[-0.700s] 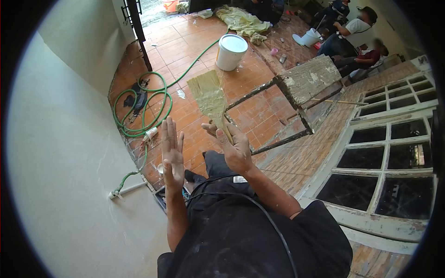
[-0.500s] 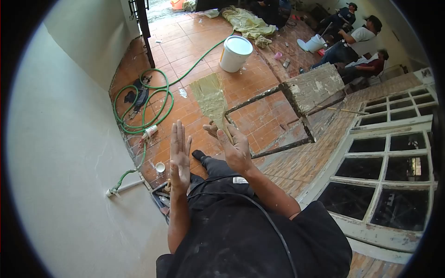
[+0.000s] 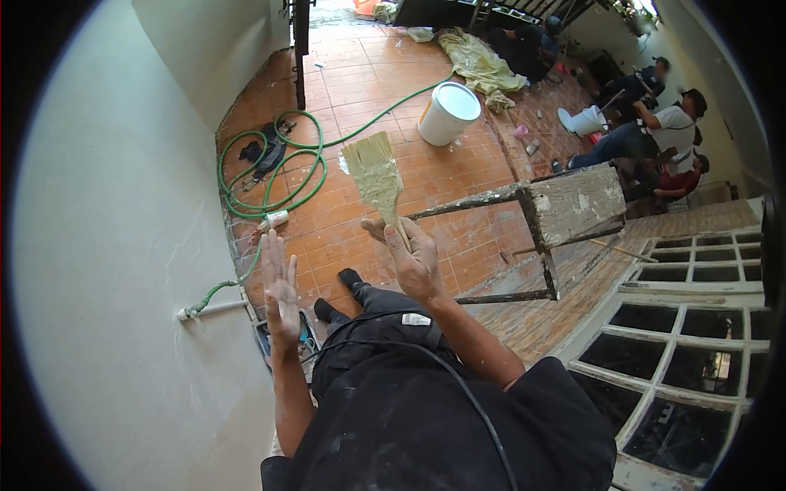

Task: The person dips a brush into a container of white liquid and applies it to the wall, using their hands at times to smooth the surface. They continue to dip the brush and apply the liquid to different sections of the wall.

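Note:
My right hand (image 3: pixel 416 260) grips the handle of a wide paintbrush (image 3: pixel 378 176), its bristles pointing up and away from me. Pale paint or plaster coats the bristles and ferrule. To the left, my left hand (image 3: pixel 281 293) is raised with its fingers stretched out and holds nothing. White residue marks its palm. The pale wall (image 3: pixel 139 245) stands beyond it on the left, apart from the fingers. A white cup (image 3: pixel 275 219) lies on the tiles above my left fingertips.
A green hose (image 3: pixel 315 184) lies coiled on the tiled floor. Further off stands a lidded white bucket (image 3: pixel 449 114). A worn stool-like frame (image 3: pixel 544 237) with a paint-spotted top is at right, near white window frames (image 3: pixel 671 352). Several people (image 3: pixel 655 127) sit at the far right.
My left hand has moved left, away from the brush, towards the wall. The brush stays in my right hand. The view has shifted, so the bucket and stool appear further right.

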The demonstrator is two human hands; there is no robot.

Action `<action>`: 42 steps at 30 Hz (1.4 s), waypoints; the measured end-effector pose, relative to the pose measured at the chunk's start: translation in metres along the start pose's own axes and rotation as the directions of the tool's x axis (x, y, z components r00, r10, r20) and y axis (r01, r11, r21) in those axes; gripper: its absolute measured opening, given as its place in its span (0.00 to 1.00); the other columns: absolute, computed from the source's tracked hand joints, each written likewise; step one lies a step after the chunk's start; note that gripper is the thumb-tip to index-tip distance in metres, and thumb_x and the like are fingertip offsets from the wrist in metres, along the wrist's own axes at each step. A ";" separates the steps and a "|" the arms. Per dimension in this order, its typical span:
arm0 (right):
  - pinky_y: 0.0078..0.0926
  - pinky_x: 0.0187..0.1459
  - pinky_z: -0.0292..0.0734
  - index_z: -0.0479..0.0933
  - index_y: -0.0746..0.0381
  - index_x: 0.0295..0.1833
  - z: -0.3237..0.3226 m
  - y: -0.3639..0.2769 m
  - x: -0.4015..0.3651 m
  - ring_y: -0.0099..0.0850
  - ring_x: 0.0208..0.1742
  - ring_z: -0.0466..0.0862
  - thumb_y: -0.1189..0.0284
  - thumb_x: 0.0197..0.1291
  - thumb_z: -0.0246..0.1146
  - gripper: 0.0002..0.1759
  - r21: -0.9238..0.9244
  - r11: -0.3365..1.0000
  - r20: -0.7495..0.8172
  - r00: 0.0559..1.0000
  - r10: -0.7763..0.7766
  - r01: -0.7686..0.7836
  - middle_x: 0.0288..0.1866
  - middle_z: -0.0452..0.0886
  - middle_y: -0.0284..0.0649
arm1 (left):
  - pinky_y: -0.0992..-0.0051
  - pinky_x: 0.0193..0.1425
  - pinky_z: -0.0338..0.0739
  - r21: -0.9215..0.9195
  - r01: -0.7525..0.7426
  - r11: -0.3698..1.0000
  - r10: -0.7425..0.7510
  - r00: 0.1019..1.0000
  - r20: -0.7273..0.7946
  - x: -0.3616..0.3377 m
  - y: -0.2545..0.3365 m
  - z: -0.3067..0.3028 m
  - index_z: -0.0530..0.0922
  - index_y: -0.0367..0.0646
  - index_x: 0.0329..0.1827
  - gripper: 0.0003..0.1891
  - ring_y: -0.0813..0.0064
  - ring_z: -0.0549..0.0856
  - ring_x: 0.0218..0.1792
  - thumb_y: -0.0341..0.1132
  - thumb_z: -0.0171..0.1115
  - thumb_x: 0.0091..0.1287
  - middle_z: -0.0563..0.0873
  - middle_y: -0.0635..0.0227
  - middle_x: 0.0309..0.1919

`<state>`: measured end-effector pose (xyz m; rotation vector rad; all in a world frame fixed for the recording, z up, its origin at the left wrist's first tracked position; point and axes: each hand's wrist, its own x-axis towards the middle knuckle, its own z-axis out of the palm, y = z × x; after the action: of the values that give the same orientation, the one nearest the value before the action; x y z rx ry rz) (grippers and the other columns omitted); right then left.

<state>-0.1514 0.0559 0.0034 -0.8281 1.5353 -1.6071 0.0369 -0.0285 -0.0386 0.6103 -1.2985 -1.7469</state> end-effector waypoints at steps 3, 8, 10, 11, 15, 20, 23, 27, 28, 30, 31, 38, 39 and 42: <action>0.30 0.61 0.70 0.71 0.74 0.56 0.005 0.003 0.007 0.37 0.58 0.78 0.65 0.72 0.49 0.21 0.056 0.998 0.040 0.999 -0.018 0.015 0.53 0.78 0.53 | 0.54 0.75 0.35 -0.031 0.003 1.000 -0.003 1.000 -0.008 -0.002 0.005 0.009 0.42 0.41 0.76 0.49 0.59 0.43 0.76 0.69 0.41 0.62 0.45 0.56 0.75; 0.30 0.61 0.70 0.70 0.74 0.56 0.005 0.001 0.006 0.37 0.57 0.78 0.64 0.72 0.49 0.22 0.076 0.997 0.033 0.999 -0.024 0.021 0.52 0.79 0.53 | 0.53 0.75 0.35 -0.046 -0.020 0.999 0.021 0.999 0.033 0.006 0.008 0.031 0.41 0.39 0.75 0.50 0.58 0.43 0.76 0.68 0.44 0.62 0.44 0.55 0.75; 0.30 0.61 0.70 0.71 0.74 0.56 0.004 0.002 0.006 0.36 0.57 0.78 0.64 0.72 0.49 0.21 0.071 0.997 0.020 1.000 -0.022 0.020 0.52 0.79 0.52 | 0.53 0.75 0.39 -0.009 -0.021 1.000 0.021 1.000 0.023 0.008 0.008 0.034 0.42 0.38 0.75 0.50 0.57 0.46 0.75 0.66 0.45 0.62 0.47 0.54 0.75; 0.30 0.60 0.71 0.71 0.74 0.56 0.002 0.003 0.005 0.36 0.57 0.78 0.65 0.72 0.49 0.21 0.066 0.998 0.010 1.000 -0.014 0.013 0.52 0.79 0.52 | 0.53 0.75 0.39 -0.015 -0.020 1.000 0.020 0.999 0.028 0.009 0.009 0.035 0.42 0.38 0.75 0.50 0.57 0.46 0.75 0.66 0.45 0.62 0.47 0.54 0.75; 0.30 0.59 0.72 0.72 0.73 0.54 -0.006 0.009 0.002 0.35 0.56 0.79 0.65 0.72 0.49 0.21 0.012 1.000 0.000 1.000 0.011 -0.011 0.51 0.80 0.51 | 0.62 0.71 0.57 0.078 0.069 0.995 -0.066 0.997 -0.032 0.010 0.004 0.029 0.62 0.38 0.68 0.31 0.62 0.64 0.69 0.49 0.49 0.69 0.66 0.54 0.67; 0.31 0.55 0.75 0.75 0.72 0.48 -0.013 0.019 -0.012 0.34 0.48 0.82 0.65 0.72 0.47 0.20 -0.135 0.982 -0.022 0.991 0.133 -0.135 0.45 0.82 0.50 | 0.71 0.60 0.70 0.132 0.207 0.969 -0.175 0.960 -0.218 -0.002 -0.021 0.020 0.83 0.32 0.40 0.14 0.68 0.80 0.53 0.34 0.52 0.69 0.81 0.54 0.52; 0.37 0.50 0.78 0.74 0.71 0.41 -0.017 0.037 -0.009 0.38 0.43 0.83 0.64 0.74 0.42 0.22 -0.154 0.960 0.027 0.970 0.240 -0.233 0.40 0.81 0.51 | 0.76 0.53 0.74 0.103 0.251 0.962 -0.208 0.926 -0.317 -0.010 -0.029 0.012 0.85 0.34 0.31 0.10 0.72 0.82 0.49 0.30 0.59 0.65 0.83 0.56 0.49; 0.36 0.46 0.78 0.73 0.71 0.38 -0.003 0.056 0.003 0.37 0.37 0.83 0.61 0.74 0.42 0.24 -0.072 0.911 0.175 0.894 0.412 -0.406 0.34 0.81 0.48 | 0.75 0.55 0.72 -0.065 0.277 0.959 -0.272 0.829 -0.488 -0.032 -0.045 -0.009 0.85 0.35 0.28 0.10 0.73 0.81 0.48 0.32 0.62 0.64 0.85 0.58 0.45; 0.36 0.45 0.78 0.73 0.71 0.36 -0.001 0.064 0.012 0.37 0.36 0.83 0.61 0.74 0.42 0.25 -0.113 0.906 0.217 0.880 0.423 -0.407 0.32 0.80 0.47 | 0.75 0.55 0.72 -0.076 0.280 0.957 -0.276 0.802 -0.530 -0.036 -0.049 -0.013 0.85 0.35 0.28 0.10 0.73 0.81 0.48 0.32 0.62 0.64 0.85 0.58 0.45; 0.36 0.44 0.78 0.73 0.70 0.35 0.011 0.093 0.038 0.36 0.35 0.82 0.60 0.73 0.43 0.25 -0.183 0.885 0.328 0.822 0.466 -0.429 0.30 0.79 0.46 | 0.76 0.55 0.71 -0.075 0.317 0.946 -0.283 0.686 -0.670 -0.045 -0.061 -0.029 0.86 0.35 0.29 0.10 0.75 0.80 0.48 0.33 0.63 0.64 0.86 0.61 0.44; 0.33 0.43 0.77 0.74 0.70 0.32 0.013 0.106 0.045 0.34 0.34 0.82 0.59 0.73 0.43 0.26 -0.288 0.858 0.352 0.786 0.508 -0.426 0.30 0.80 0.46 | 0.76 0.55 0.71 -0.070 0.361 0.930 -0.300 0.634 -0.713 -0.050 -0.064 -0.034 0.86 0.35 0.29 0.11 0.78 0.80 0.49 0.33 0.62 0.64 0.86 0.64 0.44; 0.27 0.35 0.79 0.76 0.70 0.27 0.011 0.282 0.077 0.30 0.29 0.83 0.53 0.70 0.48 0.31 -0.715 0.563 0.341 0.496 0.799 -0.414 0.26 0.81 0.45 | 0.80 0.51 0.74 -0.196 0.444 0.874 -0.379 0.372 -0.848 -0.107 -0.142 -0.074 0.80 0.32 0.50 0.13 0.75 0.85 0.42 0.32 0.57 0.68 0.85 0.63 0.43; 0.27 0.34 0.80 0.77 0.70 0.27 0.012 0.309 0.076 0.31 0.27 0.83 0.52 0.69 0.49 0.31 -0.764 0.469 0.267 0.444 0.855 -0.444 0.25 0.81 0.45 | 0.78 0.51 0.75 -0.251 0.441 0.862 -0.413 0.322 -0.852 -0.115 -0.149 -0.074 0.80 0.33 0.50 0.13 0.75 0.85 0.43 0.33 0.57 0.69 0.85 0.63 0.44; 0.27 0.29 0.81 0.78 0.71 0.28 0.007 0.396 0.066 0.32 0.24 0.84 0.51 0.68 0.50 0.32 -0.792 0.337 0.171 0.345 0.923 -0.509 0.22 0.81 0.46 | 0.77 0.52 0.75 -0.372 0.490 0.788 -0.497 0.149 -0.855 -0.150 -0.183 -0.066 0.79 0.33 0.51 0.15 0.74 0.85 0.44 0.35 0.56 0.69 0.85 0.63 0.44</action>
<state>-0.1456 -0.0034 -0.3935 -0.6333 1.5567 0.0078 0.1039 0.0823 -0.2475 1.9008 -0.1811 -1.3525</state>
